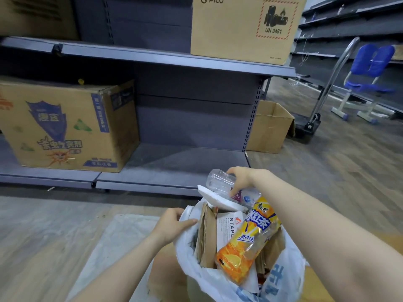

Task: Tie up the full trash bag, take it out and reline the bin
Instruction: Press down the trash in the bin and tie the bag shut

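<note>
A white trash bag (229, 277) with blue print stands open at the near right of the scene, packed to the top and not yet tied. Out of its mouth stick a yellow-and-orange iced tea bottle (248, 240), leaning toward the near left, folded brown cardboard (207, 236), a white box printed with "STAPL" (227, 225) and a white foam piece (218, 199) at the far rim.

The left hand (172, 225) pinches the bag's left edge, thumb lying along the plastic and fingers curled behind it. The right hand (242, 177) reaches over the far side of the bag and grips a clear plastic bottle (220, 182), which lies tilted on the foam piece — fingers wrapped over its middle. The two hands are apart, one on each side of the load.

A crumpled sheet of clear plastic (113, 240) lies on the floor to the left of the bag. Beyond stands a grey metal shelf unit (174, 158): a printed carton (65, 127) sits on its bottom shelf at the left, and a brown PICO box (244, 29) on the shelf above. To the right of the unit an open cardboard box (270, 127) rests on the wooden floor, with a hand trolley (322, 101) and a blue chair (368, 79) further right and farther off.
</note>
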Tool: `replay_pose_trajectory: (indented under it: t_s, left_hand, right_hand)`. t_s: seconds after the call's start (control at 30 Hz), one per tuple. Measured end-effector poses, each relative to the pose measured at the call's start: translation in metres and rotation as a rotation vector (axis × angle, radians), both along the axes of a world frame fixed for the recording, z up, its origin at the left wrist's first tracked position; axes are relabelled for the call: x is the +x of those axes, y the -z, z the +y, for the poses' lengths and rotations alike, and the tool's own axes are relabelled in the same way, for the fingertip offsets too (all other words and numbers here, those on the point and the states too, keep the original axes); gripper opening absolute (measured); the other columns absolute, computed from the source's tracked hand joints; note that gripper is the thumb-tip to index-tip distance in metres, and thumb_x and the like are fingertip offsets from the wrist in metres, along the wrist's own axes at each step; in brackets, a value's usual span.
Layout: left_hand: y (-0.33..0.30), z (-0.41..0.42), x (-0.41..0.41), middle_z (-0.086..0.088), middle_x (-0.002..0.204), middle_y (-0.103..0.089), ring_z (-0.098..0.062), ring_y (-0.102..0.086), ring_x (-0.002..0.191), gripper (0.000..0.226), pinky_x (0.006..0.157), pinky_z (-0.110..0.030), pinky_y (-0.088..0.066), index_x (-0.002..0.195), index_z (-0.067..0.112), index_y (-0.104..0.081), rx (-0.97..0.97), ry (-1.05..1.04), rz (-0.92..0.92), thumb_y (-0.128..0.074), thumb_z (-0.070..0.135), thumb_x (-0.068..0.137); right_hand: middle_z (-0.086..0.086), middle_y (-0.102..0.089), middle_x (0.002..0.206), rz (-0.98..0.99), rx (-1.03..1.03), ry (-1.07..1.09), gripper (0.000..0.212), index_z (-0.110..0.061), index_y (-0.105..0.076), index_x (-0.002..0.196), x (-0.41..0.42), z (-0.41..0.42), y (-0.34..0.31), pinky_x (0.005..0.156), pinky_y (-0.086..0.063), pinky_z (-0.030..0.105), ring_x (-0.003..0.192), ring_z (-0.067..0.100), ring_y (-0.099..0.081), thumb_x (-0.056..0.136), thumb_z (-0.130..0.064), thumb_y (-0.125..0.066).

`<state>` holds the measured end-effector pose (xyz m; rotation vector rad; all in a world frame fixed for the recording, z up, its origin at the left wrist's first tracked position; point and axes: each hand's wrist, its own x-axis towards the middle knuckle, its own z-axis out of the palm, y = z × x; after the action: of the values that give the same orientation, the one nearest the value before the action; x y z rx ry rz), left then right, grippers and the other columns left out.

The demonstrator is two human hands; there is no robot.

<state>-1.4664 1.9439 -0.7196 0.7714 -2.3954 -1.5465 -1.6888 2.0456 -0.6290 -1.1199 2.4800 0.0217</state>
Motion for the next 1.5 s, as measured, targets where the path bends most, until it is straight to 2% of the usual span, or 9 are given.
replay_pose_trajectory:
  t_s: [0.23,0.43,0.6,0.8,1.0,1.13,1.23,1.33,1.5]
  left_hand:
    - [0.001,0.005,0.005,0.011,0.059,-0.061,-0.004,-0.052,0.057,0.026,0.056,-0.02,-0.039,0.06,0.024,-0.061,-0.008,-0.027,0.014,-0.069,0.018,0.084]
    - [-0.005,0.005,0.012,-0.001,0.057,-0.049,-0.014,-0.04,0.053,0.031,0.053,-0.023,-0.031,0.059,0.01,-0.049,-0.062,-0.074,-0.035,-0.068,0.016,0.082]
    - [-0.013,0.005,0.022,0.007,0.041,-0.05,-0.019,-0.045,0.053,0.042,0.057,-0.025,-0.034,0.044,0.015,-0.045,-0.132,-0.115,-0.061,-0.065,0.005,0.079]
    - [-0.032,0.014,0.033,0.003,0.049,-0.057,-0.01,-0.045,0.046,0.038,0.05,-0.022,-0.034,0.05,0.012,-0.048,-0.27,-0.11,-0.062,-0.063,0.011,0.085]
    - [-0.038,0.007,0.039,-0.003,0.053,-0.055,-0.015,-0.045,0.048,0.034,0.05,-0.023,-0.033,0.055,0.009,-0.05,-0.291,-0.149,-0.064,-0.061,0.011,0.087]
    - [-0.038,0.002,0.039,-0.002,0.051,-0.039,-0.017,-0.033,0.048,0.04,0.05,-0.026,-0.025,0.056,0.01,-0.04,-0.31,-0.177,-0.044,-0.061,0.016,0.088]
    - [-0.035,0.002,0.041,0.001,0.051,-0.032,-0.015,-0.028,0.048,0.044,0.05,-0.027,-0.022,0.055,0.013,-0.033,-0.341,-0.169,-0.061,-0.061,0.02,0.089]
    - [-0.033,0.0,0.041,0.001,0.051,-0.032,-0.015,-0.028,0.048,0.045,0.05,-0.026,-0.022,0.055,0.013,-0.033,-0.338,-0.163,-0.056,-0.061,0.022,0.089]
    - [-0.027,-0.004,0.04,-0.001,0.053,-0.04,-0.017,-0.039,0.051,0.041,0.054,-0.026,-0.031,0.055,0.013,-0.035,-0.287,-0.163,-0.045,-0.06,0.016,0.088]
  right_hand:
    - [0.005,-0.05,0.137,0.094,-0.096,-0.032,0.078,-0.016,-0.039,0.137,0.005,0.012,0.002,0.097,-0.046,0.038,0.12,0.027,-0.051,0.071,-0.029,-0.079]
    - [0.005,-0.059,0.12,0.232,-0.301,-0.147,0.064,-0.021,-0.044,0.125,0.028,0.024,-0.036,0.083,-0.051,0.039,0.101,0.027,-0.059,0.07,-0.022,-0.077]
    - [-0.002,-0.059,0.116,0.361,-0.417,-0.357,0.058,-0.022,-0.05,0.121,0.062,0.045,-0.074,0.079,-0.047,0.032,0.106,0.02,-0.055,0.069,-0.018,-0.076]
    - [0.007,-0.06,0.1,0.685,-0.343,-0.733,0.051,-0.013,-0.057,0.114,0.104,0.09,-0.065,0.067,-0.049,0.036,0.09,0.03,-0.059,0.065,-0.003,-0.071]
    - [0.008,-0.061,0.09,1.042,-0.21,-0.844,0.072,-0.018,-0.049,0.122,0.117,0.113,-0.029,0.087,-0.052,0.048,0.084,0.027,-0.062,0.055,0.007,-0.057]
    - [0.007,-0.06,0.091,0.937,-0.11,-0.759,0.093,-0.02,-0.048,0.135,0.115,0.104,-0.022,0.069,-0.053,0.036,0.082,0.026,-0.062,0.049,0.002,-0.077]
    - [0.012,-0.053,0.116,0.704,-0.05,-0.73,0.089,-0.018,-0.022,0.15,0.124,0.1,-0.018,0.059,-0.04,0.034,0.1,0.029,-0.056,0.074,0.007,-0.062]
    - [0.01,-0.036,0.137,0.592,0.045,-0.686,0.087,-0.021,0.004,0.151,0.13,0.096,-0.015,0.069,-0.038,0.037,0.12,0.028,-0.041,0.087,-0.002,-0.051]
    - [0.008,-0.018,0.156,0.595,0.08,-0.666,0.077,-0.022,0.006,0.151,0.13,0.093,-0.013,0.108,-0.026,0.043,0.142,0.025,-0.02,0.091,-0.014,-0.043]
